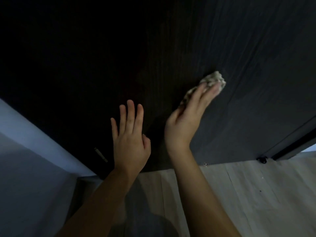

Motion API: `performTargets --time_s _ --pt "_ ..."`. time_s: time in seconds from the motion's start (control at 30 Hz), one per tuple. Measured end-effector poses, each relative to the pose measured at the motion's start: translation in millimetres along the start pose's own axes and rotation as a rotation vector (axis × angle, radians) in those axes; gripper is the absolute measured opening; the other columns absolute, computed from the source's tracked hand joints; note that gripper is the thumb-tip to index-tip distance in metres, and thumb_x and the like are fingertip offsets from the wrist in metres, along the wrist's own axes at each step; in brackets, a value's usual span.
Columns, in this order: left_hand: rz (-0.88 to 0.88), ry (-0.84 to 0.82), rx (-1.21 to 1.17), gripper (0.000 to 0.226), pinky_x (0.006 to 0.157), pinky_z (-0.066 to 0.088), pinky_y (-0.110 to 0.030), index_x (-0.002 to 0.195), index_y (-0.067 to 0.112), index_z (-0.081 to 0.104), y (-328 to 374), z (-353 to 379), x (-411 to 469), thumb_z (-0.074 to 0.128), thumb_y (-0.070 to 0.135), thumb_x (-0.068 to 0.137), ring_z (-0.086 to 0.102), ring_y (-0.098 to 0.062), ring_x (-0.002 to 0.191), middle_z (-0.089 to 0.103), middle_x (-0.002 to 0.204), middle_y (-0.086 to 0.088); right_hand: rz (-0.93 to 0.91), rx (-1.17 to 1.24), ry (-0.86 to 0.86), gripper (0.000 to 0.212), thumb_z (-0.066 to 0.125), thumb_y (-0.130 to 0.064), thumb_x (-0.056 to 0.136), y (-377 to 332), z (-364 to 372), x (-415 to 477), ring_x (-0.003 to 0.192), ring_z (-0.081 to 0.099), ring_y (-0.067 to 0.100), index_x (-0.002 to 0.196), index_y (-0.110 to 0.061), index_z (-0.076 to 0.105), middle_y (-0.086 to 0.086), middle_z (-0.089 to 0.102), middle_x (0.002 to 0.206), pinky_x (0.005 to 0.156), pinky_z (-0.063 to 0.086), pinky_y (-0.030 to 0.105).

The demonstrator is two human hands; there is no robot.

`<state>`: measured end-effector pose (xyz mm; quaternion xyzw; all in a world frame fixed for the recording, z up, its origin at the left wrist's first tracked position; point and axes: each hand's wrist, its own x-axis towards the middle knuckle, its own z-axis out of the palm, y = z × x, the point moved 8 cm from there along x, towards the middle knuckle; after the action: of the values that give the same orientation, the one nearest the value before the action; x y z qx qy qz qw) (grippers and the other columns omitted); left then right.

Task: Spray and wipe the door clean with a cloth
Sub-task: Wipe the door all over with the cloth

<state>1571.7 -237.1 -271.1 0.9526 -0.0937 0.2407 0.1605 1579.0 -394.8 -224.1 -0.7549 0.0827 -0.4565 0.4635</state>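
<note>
A dark wood-grain door [239,48] fills the upper part of the head view, its left half in deep shadow. My right hand [186,118] presses a crumpled pale cloth [213,79] flat against the door's lower middle; the cloth sticks out past my fingertips. My left hand [131,134] rests open on the door to the left of it, fingers spread and pointing up, holding nothing. No spray bottle is in view.
A pale wall [34,151] runs down the left beside the door's hinge [100,154]. Light wood-look flooring [248,194] lies below the door. A small black stopper [262,159] sits at the door's lower right corner. My knee or clothing shows dark at the bottom centre.
</note>
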Motion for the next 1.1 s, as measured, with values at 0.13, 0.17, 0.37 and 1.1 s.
performTargets --time_s 0.13,0.17,0.37,1.1 --pt "0.043 0.035 -0.031 0.079 0.119 0.012 -0.051 0.153 0.02 0.008 -5 -7 -2 0.048 0.011 0.085 0.0 -0.017 0.148 -0.001 0.16 0.002 -0.211 -0.002 -0.124 0.07 0.043 0.018 0.079 -25 4 4 0.146 -0.005 0.032 0.146 0.004 0.026 0.029 0.01 0.155 0.119 0.017 0.049" --pt "0.062 0.043 -0.042 0.077 0.118 0.013 -0.05 0.153 0.019 0.009 -6 -9 -2 0.045 0.012 0.085 0.002 -0.017 0.148 0.001 0.161 0.001 -0.271 0.009 -0.163 0.068 0.043 0.018 0.08 -29 8 1 0.146 -0.004 0.032 0.145 0.004 0.028 0.028 0.013 0.155 0.119 0.014 0.051" --pt "0.048 0.082 -0.067 0.071 0.116 0.022 -0.046 0.149 0.015 0.024 -41 -28 -9 0.05 0.009 0.083 0.015 -0.02 0.146 0.013 0.16 -0.002 -0.567 0.117 -0.468 0.046 0.056 0.019 0.082 -16 35 -57 0.141 0.031 0.028 0.125 0.001 0.06 0.019 0.047 0.141 0.117 0.026 0.045" --pt "-0.388 -0.226 -0.373 0.028 0.081 0.037 -0.011 0.112 0.013 0.065 18 -243 -44 0.058 0.002 0.087 0.056 -0.008 0.093 0.062 0.111 -0.001 0.719 0.233 -0.751 0.033 0.052 -0.006 0.096 -136 -103 -5 0.097 0.066 0.005 0.125 -0.02 0.058 -0.003 0.067 0.111 0.075 0.055 0.018"
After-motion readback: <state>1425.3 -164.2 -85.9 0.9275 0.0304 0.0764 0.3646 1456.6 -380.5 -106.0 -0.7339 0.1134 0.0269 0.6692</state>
